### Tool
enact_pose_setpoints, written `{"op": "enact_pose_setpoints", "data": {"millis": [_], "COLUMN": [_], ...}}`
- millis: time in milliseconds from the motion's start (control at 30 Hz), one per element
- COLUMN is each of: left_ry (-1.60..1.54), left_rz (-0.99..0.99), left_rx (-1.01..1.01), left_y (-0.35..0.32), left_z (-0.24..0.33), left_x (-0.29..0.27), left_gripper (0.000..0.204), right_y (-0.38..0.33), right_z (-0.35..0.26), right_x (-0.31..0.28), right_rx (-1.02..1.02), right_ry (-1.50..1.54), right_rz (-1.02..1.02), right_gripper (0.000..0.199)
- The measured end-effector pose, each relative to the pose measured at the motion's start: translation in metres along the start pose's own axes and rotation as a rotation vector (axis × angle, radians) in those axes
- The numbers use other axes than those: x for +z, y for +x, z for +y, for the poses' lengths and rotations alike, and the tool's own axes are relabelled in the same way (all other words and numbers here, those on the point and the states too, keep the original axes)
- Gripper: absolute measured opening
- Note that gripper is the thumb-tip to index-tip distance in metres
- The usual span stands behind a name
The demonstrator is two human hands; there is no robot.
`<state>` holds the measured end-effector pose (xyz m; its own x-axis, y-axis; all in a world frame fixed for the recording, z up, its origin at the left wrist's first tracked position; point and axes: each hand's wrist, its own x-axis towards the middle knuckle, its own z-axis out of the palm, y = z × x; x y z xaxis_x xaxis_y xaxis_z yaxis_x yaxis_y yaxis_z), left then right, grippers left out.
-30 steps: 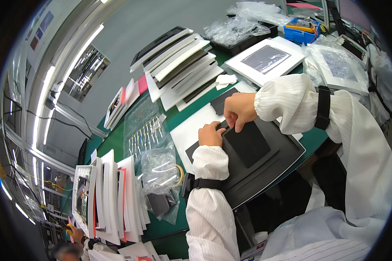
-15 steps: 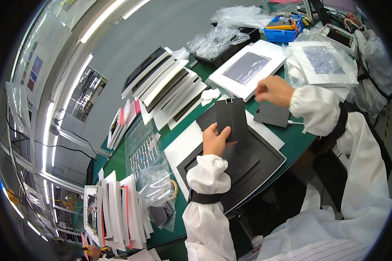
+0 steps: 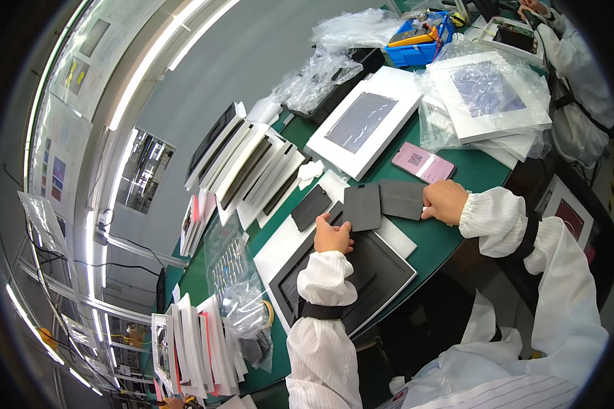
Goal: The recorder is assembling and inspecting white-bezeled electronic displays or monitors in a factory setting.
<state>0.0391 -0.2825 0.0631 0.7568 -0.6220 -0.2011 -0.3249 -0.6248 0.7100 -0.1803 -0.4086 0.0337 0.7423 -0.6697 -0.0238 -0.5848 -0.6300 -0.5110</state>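
Observation:
My left hand (image 3: 332, 235) grips the edge of a flat dark grey panel (image 3: 363, 208) between thumb and fingers. It is held over a black recessed frame (image 3: 382, 262). With fingers closed on its lower right corner, my right hand (image 3: 447, 202) holds a second dark grey panel (image 3: 401, 198) that has a row of small marks. The two panels are side by side, their edges meeting or overlapping slightly. A third dark panel (image 3: 312, 209) lies left of them, on a white sheet (image 3: 280, 242) by the frame. Just beyond the right-hand panel, a pink-screened phone (image 3: 424, 162) lies on the green table.
Stacked white and dark boards (image 3: 245, 160) stand at the far left, more (image 3: 194, 341) at the near left. A clear bag of small parts (image 3: 232, 266) lies between. Farther off are a white framed screen (image 3: 361, 119), bagged panels (image 3: 488, 95) and a blue bin (image 3: 423, 48). Another person's sleeve (image 3: 580, 82) shows at right.
My right hand came down from mid-air and took hold of the panel at the right, uncovering the phone. The left-hand panel is tipped differently. The whole view has shifted slightly.

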Motion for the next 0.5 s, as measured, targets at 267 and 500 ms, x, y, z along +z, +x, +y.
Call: {"op": "enact_pose_setpoints", "data": {"millis": [267, 500], "left_ry": [0.048, -0.384], "left_rz": [-0.081, -0.327], "left_rx": [0.008, -0.066], "left_y": [-0.003, 0.0], "left_z": [0.014, 0.02], "left_x": [0.006, 0.005], "left_gripper": [0.053, 0.051], "right_y": [0.009, 0.009], "right_z": [0.015, 0.013], "right_x": [0.0, -0.014], "right_rx": [0.018, 0.022], "right_ry": [0.351, 0.416], "right_rz": [-0.04, -0.231], "right_gripper": [0.017, 0.021]}}
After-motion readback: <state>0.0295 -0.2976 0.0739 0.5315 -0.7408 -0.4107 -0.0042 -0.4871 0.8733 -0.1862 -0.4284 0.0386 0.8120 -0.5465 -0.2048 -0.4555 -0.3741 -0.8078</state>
